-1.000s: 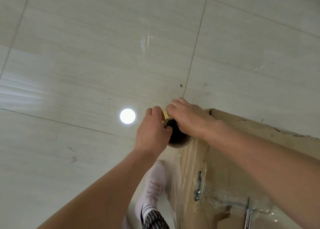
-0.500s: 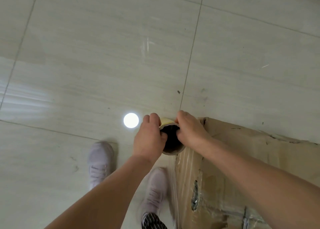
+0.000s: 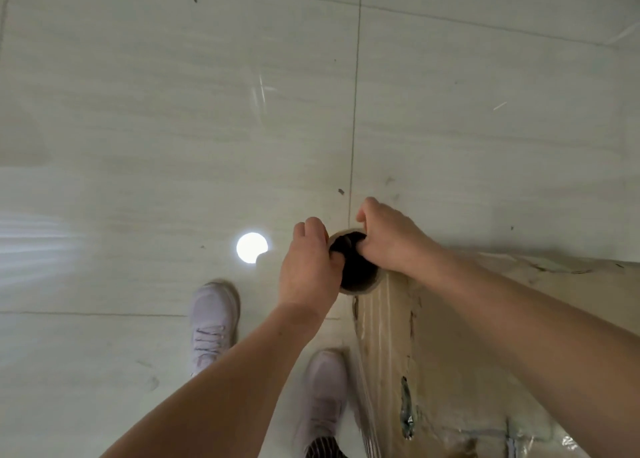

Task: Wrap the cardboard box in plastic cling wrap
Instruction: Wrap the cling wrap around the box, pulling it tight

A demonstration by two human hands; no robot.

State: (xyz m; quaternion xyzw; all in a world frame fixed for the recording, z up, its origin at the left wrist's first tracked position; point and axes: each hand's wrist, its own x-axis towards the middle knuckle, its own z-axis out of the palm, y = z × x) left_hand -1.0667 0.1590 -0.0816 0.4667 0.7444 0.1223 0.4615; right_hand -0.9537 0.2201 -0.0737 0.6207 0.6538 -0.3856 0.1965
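Just right of the frame's centre, both bare hands meet on a roll of clear plastic cling wrap (image 3: 363, 286), seen end-on so that its brown cardboard tube shows as a ring around a dark hollow. The left hand (image 3: 307, 267) grips the roll's left side, its fingers curled over the far edge and its thumb hooked at the rim of the hollow. The right hand (image 3: 394, 241) grips the upper right side, knuckles bent over the rim and the thumb tucked into the opening. The roll sits touching the upper left corner of a large brown cardboard box (image 3: 457, 346), which fills the lower right of the frame beneath the right forearm. A sheet of glossy clear film (image 3: 379, 333) lies against the box's left face below the roll, with bright vertical streaks, and more crinkled film shows on the box near the bottom edge. The box's surface is scuffed and torn in places. Left of the box, two pale pink lace-up trainers stand on a pale glossy tiled floor (image 3: 173, 111): one (image 3: 213, 322) lower left of centre, the other (image 3: 323, 392) just beside the box, with a black-and-white striped trouser hem (image 3: 323, 449) above it. A round white lamp reflection (image 3: 251, 247) shines on the tile left of the hands.
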